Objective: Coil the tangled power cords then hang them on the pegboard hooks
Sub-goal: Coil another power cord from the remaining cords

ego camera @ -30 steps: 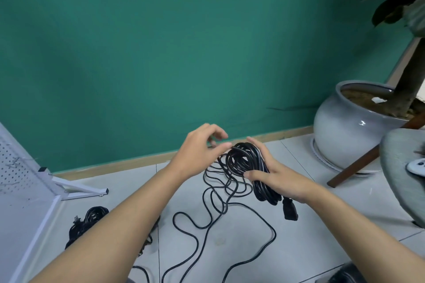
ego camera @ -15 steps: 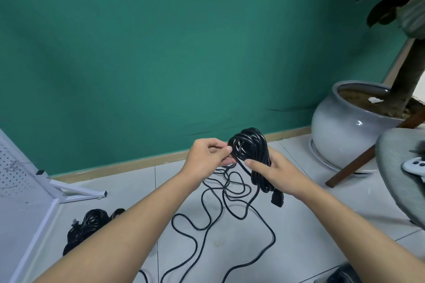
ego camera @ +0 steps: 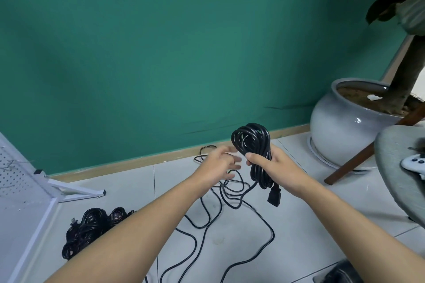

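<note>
Between the left hand (ego camera: 218,167) and the right hand (ego camera: 279,169) the gap is narrow. The coiled cord (ego camera: 251,142) gripped by the right hand stands at its far side. Below both hands, loose cord (ego camera: 226,193) loops across the floor tiles (ego camera: 128,190). Left of the left hand, open floor runs to the pegboard foot (ego camera: 78,190) and the cord pile (ego camera: 89,227). Right of the right hand, a chair leg (ego camera: 354,163), plant pot (ego camera: 340,126) and chair seat (ego camera: 400,167) obstruct passage. Beyond the hands, the green wall (ego camera: 184,53) closes the way.
</note>
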